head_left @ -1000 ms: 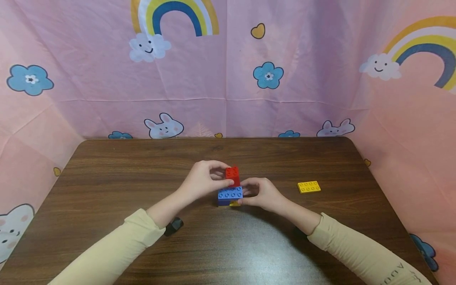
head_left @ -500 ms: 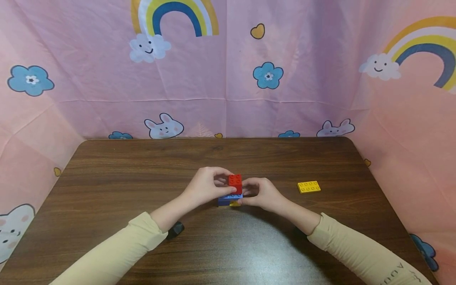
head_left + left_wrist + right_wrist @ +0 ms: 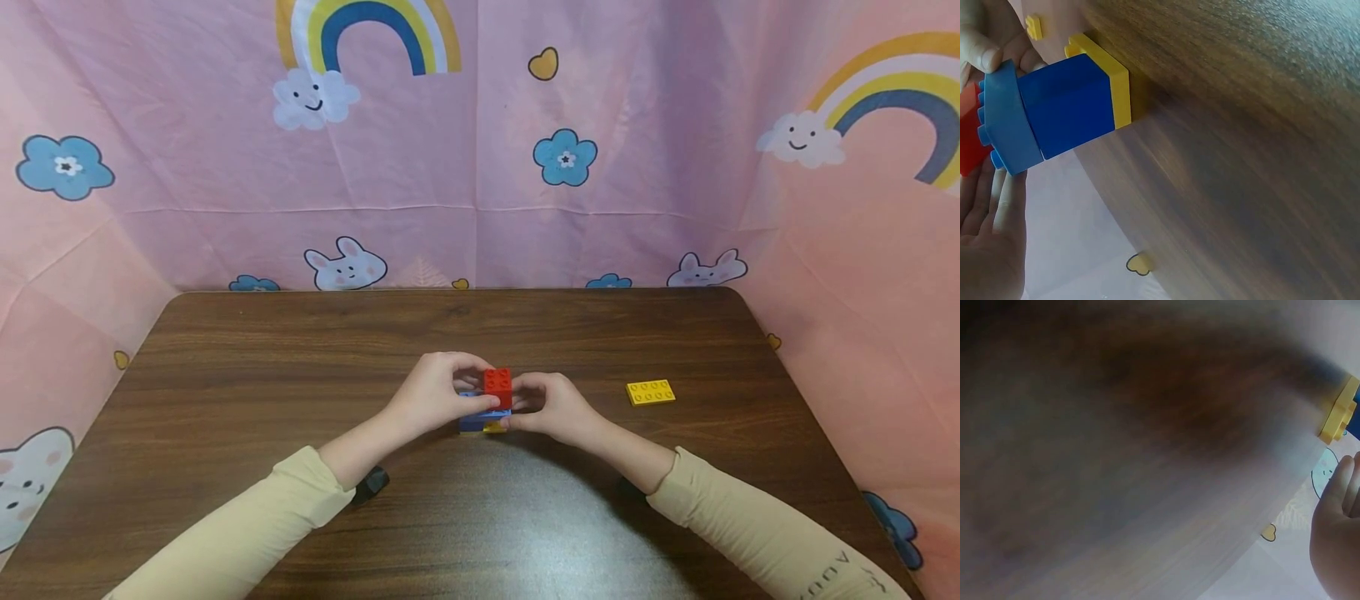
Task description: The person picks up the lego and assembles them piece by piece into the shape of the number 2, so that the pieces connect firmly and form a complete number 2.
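Red brick (image 3: 502,386) pinched in left hand (image 3: 437,388), blue brick (image 3: 1009,122) below, gripped by right hand (image 3: 561,408)

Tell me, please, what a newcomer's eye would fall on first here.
It would probably fall first on the red brick, held by the left hand at the top of the blue bricks, with the right hand at their side. Next might come the flat yellow brick lying apart on the table to the right, then the rainbows on the pink curtain behind.
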A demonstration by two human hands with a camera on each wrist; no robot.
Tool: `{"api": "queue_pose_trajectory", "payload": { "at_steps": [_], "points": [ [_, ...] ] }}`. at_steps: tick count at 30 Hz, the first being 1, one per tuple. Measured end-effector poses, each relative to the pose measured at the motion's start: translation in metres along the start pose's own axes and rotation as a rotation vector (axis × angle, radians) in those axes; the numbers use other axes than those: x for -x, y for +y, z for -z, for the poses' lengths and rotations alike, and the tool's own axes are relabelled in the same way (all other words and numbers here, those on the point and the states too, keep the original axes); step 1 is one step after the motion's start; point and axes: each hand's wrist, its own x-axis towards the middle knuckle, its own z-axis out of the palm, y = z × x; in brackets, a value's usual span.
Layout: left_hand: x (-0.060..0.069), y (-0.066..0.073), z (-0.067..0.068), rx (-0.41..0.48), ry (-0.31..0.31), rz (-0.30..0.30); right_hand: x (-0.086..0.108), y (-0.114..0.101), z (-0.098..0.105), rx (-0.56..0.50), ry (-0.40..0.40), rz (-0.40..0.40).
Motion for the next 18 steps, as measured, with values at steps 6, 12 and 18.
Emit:
{"api": "queue_pose_trajectory", "payload": {
  "at_steps": [6, 12, 18],
  "points": [
    [0.0005, 0.0014, 0.0002, -0.039, -0.001, -0.026, 0.0001, 0.0007, -0.0003, -0.004, 0.006, 0.009],
    [0.0013, 0.0016, 0.0005, -0.122, 0.008, -0.070, 0.0000, 0.0016, -0.0007, -0.012, 0.006, 0.013],
    [0.0020, -0.0009, -0.0010, -0.152, 0.018, -0.084, 0.0005, 0.0023, -0.0005, 0.007, 0.005, 0.023]
  ]
}}
